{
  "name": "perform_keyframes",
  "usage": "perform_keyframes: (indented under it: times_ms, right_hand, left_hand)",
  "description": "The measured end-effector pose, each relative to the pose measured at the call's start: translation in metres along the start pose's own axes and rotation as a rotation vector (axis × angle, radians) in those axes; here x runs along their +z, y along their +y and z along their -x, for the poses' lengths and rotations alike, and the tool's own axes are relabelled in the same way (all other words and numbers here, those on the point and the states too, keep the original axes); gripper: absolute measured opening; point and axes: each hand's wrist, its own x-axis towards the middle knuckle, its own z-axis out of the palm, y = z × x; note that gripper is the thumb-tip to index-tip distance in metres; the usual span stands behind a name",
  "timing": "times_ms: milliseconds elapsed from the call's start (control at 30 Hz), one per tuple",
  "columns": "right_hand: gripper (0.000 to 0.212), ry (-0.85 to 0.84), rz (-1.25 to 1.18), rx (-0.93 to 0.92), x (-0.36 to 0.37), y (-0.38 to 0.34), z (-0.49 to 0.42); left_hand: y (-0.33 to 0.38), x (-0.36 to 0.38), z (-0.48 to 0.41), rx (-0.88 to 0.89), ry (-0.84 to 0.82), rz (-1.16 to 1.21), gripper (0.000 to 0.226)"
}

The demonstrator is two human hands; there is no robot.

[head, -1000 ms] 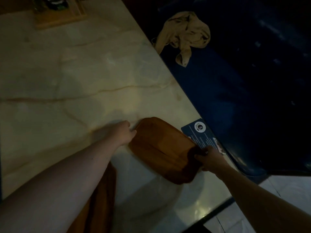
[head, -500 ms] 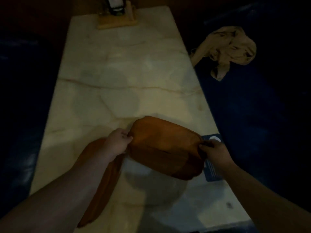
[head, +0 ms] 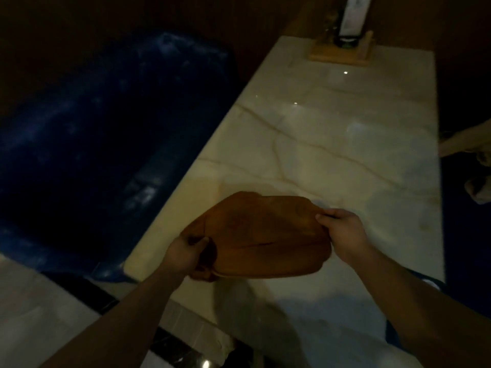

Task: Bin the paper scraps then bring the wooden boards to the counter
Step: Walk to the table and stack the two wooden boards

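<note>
1. Forearms enter from the bottom edge of the view, both bare, reaching over the near end of the pale veined marble tabletop (head: 332, 134).
2. Left hand (head: 186, 252) is closed on the left end of the brown rounded wooden boards (head: 263, 237); its thumb lies on top and the other fingers curl underneath.
3. Right hand (head: 342, 232) pinches the right edge of the same boards, thumb and fingertips closed on the rim.
4. The boards appear stacked, a second edge showing under the left end. They are lifted off the tabletop near its near-left corner and tilted; their shadow falls on the marble below.
5. Dark blue upholstered seat (head: 93, 144) lies beyond the tabletop's left edge.
6. Beige crumpled cloth (head: 475, 147) sits past the right edge, partly cut off.
7. Light wooden stand (head: 342, 53) holding a dark bottle (head: 350, 19) sits at the far end; the label is unreadable.
</note>
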Motion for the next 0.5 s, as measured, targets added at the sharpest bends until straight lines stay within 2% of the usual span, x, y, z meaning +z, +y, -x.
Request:
perform_keyframes:
  times_ms: [167, 333, 500]
  right_hand:
    - [0.015, -0.098, 0.069, 0.008, 0.058, -0.005, -0.012]
    - [0.032, -0.107, 0.14, 0.058, 0.103, 0.003, -0.034]
    - [0.034, -0.129, 0.308, 0.033, 0.127, 0.004, -0.052]
  left_hand:
    - [-0.04, -0.027, -0.002, -0.191, 0.044, 0.074, 0.033]
    - [-0.067, -0.042, -0.016, -0.218, 0.032, 0.078, 0.031]
    - [-0.088, -0.046, -0.031, -0.262, 0.014, 0.106, 0.024]
